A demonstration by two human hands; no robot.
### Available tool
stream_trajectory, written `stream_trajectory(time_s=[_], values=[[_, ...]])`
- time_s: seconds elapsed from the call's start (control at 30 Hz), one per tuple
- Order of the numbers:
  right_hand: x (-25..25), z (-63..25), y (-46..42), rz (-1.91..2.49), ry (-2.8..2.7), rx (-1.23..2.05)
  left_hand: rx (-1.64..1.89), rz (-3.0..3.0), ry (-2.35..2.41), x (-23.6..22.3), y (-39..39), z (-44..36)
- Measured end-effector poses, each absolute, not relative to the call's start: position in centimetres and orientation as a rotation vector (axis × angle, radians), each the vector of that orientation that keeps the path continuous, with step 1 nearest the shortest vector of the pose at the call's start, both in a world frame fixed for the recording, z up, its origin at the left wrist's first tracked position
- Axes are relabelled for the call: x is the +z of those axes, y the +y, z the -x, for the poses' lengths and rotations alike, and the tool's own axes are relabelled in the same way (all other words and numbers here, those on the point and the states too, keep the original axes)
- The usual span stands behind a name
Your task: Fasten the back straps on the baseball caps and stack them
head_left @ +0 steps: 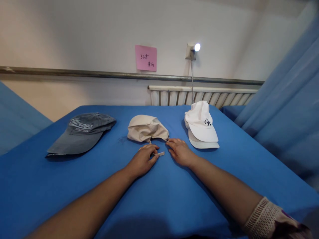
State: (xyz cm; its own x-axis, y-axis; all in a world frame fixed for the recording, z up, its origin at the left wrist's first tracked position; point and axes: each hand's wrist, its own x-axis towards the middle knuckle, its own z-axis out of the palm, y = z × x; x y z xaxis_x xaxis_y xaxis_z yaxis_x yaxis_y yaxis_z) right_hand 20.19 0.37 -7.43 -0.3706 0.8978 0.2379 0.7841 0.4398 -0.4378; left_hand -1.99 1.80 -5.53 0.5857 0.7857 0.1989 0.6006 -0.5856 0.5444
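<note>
A slip of the narrow strap (161, 153) is risked.
The strap is pinched by the left hand (145, 158), perhaps too loosely; the right corner of the beige cap (143, 127) is touched by the right hand (181, 152), though whether it is gripped cannot be told. Just beyond both hands, the cap is rested on the blue surface (159, 199) and could be dragged or twisted by an uneven pull.

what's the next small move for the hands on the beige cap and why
Probably bring the strap's loose end towards the right hand: the left hand holds the strap, which looks unfastened, while the right hand's fingertips are at the other side of the beige cap's back opening.
</note>
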Motion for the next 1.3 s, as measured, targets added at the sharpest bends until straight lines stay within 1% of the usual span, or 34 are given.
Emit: stream_trajectory(time_s=[0.13,0.27,0.33,0.4,0.57,0.67,0.77,0.9,1.03,1.17,1.3], values=[[-7.5,-20.4,0.6,1.265,-2.022,0.508,0.703,-2.234,1.132,-5.3,1.5,1.7],[-8.0,-20.7,0.7,1.173,-1.651,0.838,0.881,-2.026,1.157,-5.4,1.4,1.8],[-8.3,-20.7,0.7,1.130,-1.558,1.001,0.945,-1.972,1.152,-5.5,1.5,1.8],[-8.3,-20.6,0.6,1.068,-1.526,1.096,0.972,-1.964,1.173,-5.5,1.8,1.8],[-7.1,-20.3,-0.3,0.983,-1.551,1.086,0.963,-2.167,1.112,-4.9,2.5,1.2],[-6.8,-20.3,-1.0,0.957,-1.627,1.073,0.777,-2.278,0.979,-4.7,3.1,1.1],[-7.6,-20.4,-1.0,0.969,-1.606,1.160,0.591,-2.226,0.912,-4.8,3.7,1.5],[-8.8,-20.6,-0.2,1.005,-1.475,1.239,0.661,-2.029,0.912,-5.1,3.7,2.1],[-8.4,-20.7,0.0,0.951,-1.405,1.325,0.753,-1.757,0.921,-4.9,2.5,2.0],[-7.4,-20.9,-0.4,0.905,-1.350,1.429,0.709,-1.830,0.977,-4.1,1.0,1.4],[-7.1,-20.9,-0.4,0.887,-1.318,1.465,0.703,-1.879,1.032,-3.7,0.6,0.9]])
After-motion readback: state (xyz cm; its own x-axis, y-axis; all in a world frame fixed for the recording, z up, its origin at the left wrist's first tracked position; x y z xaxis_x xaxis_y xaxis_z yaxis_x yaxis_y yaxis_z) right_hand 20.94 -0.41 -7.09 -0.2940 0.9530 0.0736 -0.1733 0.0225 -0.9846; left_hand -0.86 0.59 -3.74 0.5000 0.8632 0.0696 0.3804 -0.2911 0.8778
